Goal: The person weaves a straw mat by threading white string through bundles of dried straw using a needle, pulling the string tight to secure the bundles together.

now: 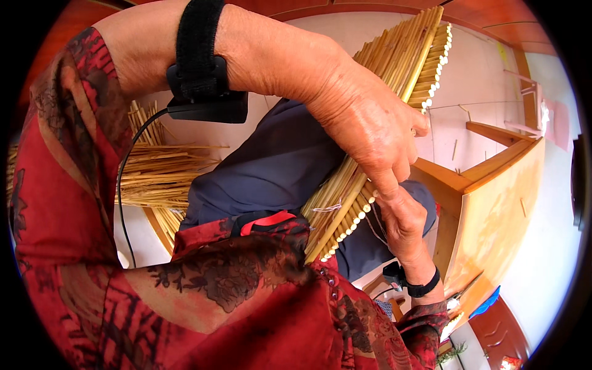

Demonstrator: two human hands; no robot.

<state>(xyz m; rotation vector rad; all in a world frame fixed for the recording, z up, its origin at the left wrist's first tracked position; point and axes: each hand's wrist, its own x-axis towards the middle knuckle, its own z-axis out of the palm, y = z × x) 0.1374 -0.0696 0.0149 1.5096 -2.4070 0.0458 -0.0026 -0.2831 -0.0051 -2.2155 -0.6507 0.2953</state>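
A panel of straight yellow stalks point(394, 61), bound side by side with pale cut ends along its right edge, lies slanted across my lap. My left hand point(373, 126) reaches over its middle, fingers bent around the cut-end edge. My right hand point(402, 216) is closed at that same edge, its fingertips meeting those of my left hand; whatever they pinch is hidden. White string point(328, 208) shows on the lower part of the panel, and a thin strand hangs beside my right hand. Both wrists wear black straps with small devices.
Loose stalks point(163, 176) lie in a pile to the left. At the right stands a wooden table or bench point(499, 203) with tools on its near end and a blue item point(485, 302) at its edge. A small pink-and-white stool point(531, 105) stands farther back. Stalk scraps dot the floor.
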